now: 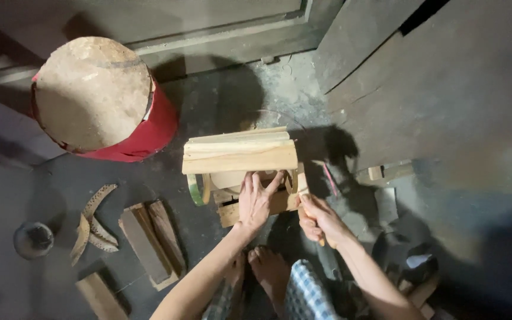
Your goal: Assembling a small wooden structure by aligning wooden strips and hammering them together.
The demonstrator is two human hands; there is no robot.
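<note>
A small structure of pale wooden slats and bamboo pieces (239,155) stands on the dark floor in front of me. My left hand (255,201) rests flat against its front side, fingers spread upward under the top slats. My right hand (318,219) is closed around a thin wooden-handled tool (304,204) at the structure's lower right corner. A green-edged bamboo ring (195,191) sits at its lower left. My bare feet (268,274) are just below the hands.
A red drum with a worn round top (93,92) stands at the upper left. Flat wood blocks (149,240), curved shell-like pieces (93,224) and a small dark bowl (33,239) lie on the floor at left. Large dark boards (445,83) lean at right.
</note>
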